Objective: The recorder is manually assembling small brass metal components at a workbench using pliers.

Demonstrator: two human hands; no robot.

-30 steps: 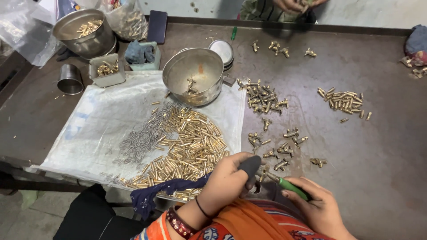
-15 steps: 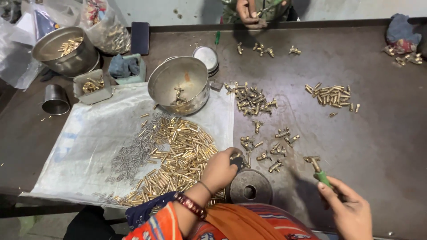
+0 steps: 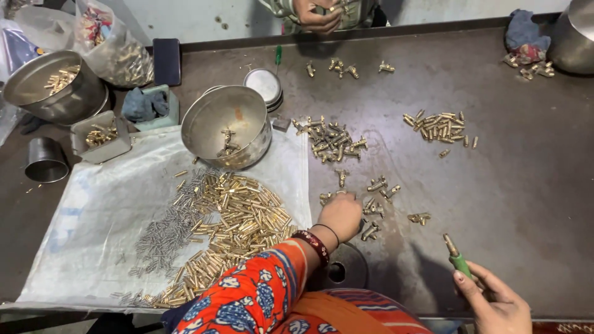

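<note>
My left hand (image 3: 340, 214) reaches across the dark metal table (image 3: 526, 198) and rests, fingers curled, on a scatter of small brass fittings (image 3: 376, 188); whether it grips one I cannot tell. My right hand (image 3: 495, 303) holds a green-handled screwdriver (image 3: 456, 256) near the front edge, tip pointing up and away. A round dark metal block (image 3: 344, 271) with a hole lies just below my left wrist. A large heap of brass pins (image 3: 238, 216) and grey screws (image 3: 167, 232) lies on a white sheet (image 3: 86, 229) at left.
A steel bowl (image 3: 226, 124) holds a few fittings. More brass piles (image 3: 328, 139), (image 3: 439, 127) lie mid-table. A steel pot (image 3: 52, 86), a small tray (image 3: 102, 136), a cup (image 3: 44, 159) and plastic bags stand at left. Another person's hands (image 3: 315, 12) work at the far edge.
My left hand has let go of the dark round block near my body and reached forward to the scattered fittings. My right hand with the screwdriver has drifted right and lower.
</note>
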